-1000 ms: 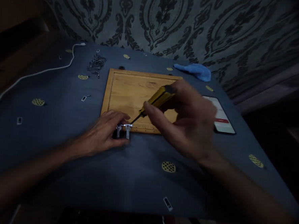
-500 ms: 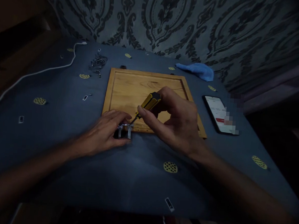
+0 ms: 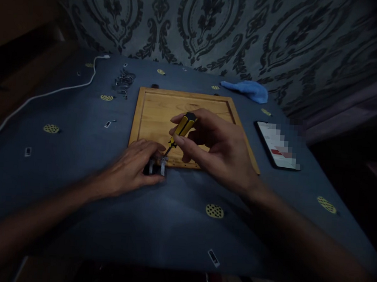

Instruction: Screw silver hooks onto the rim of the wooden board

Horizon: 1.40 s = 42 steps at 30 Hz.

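Note:
A yellow-and-black screwdriver (image 3: pixel 182 130) is between the thumb and fingers of my right hand (image 3: pixel 221 147). It leans to the right, its thin shaft pointing down at a small shiny metal bracket (image 3: pixel 163 167). This bracket sits at the near left edge of a framed wooden panel (image 3: pixel 174 108), with two prongs hanging over the edge. My left hand (image 3: pixel 139 165) pinches around it, fingers on top of the panel and thumb lower at the front. Whether the tip sits in a screw is too small to tell. Several small holes run along the panel's near edge.
A phone (image 3: pixel 276 146) with a lit screen lies right of the panel. Behind it is a crumpled blue cloth (image 3: pixel 250 90). Small metal hardware (image 3: pixel 125 79) is piled at the back left, near a white cable (image 3: pixel 64 88). A patterned wall (image 3: pixel 208 27) rises behind the table.
My right fingers have loosened and shifted around the screwdriver's handle, the forefinger now reaching past it to the left. The handle has moved slightly left and stands more upright. My left hand stays put.

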Each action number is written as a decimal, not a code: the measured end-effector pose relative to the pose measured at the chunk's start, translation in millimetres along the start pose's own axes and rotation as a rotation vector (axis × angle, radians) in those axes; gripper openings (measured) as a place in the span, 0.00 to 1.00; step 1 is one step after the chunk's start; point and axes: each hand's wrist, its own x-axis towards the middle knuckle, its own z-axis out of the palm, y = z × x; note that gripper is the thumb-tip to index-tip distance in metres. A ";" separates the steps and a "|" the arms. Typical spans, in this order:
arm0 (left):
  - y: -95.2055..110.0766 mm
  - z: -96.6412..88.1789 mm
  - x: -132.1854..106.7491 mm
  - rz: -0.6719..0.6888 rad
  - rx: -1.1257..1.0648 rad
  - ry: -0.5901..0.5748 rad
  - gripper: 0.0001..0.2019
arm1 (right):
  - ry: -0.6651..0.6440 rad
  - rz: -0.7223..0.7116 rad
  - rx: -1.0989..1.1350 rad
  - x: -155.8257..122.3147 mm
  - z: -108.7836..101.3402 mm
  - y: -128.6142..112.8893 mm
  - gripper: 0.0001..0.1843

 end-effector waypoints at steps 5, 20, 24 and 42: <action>0.8 -1.0 -0.2 -0.007 -0.018 -0.010 0.19 | -0.058 0.025 0.119 2.2 -3.3 -2.5 0.14; 1.4 -1.3 0.3 -0.043 -0.032 -0.019 0.26 | 0.478 -0.228 -0.185 -8.2 10.3 -14.8 0.14; 2.0 -1.2 -0.5 -0.077 -0.048 -0.019 0.28 | 0.366 -0.168 -0.150 -5.1 4.9 -13.3 0.17; 3.3 -2.0 0.1 -0.085 -0.054 -0.030 0.24 | 0.232 -0.223 -0.215 -4.5 14.7 10.0 0.16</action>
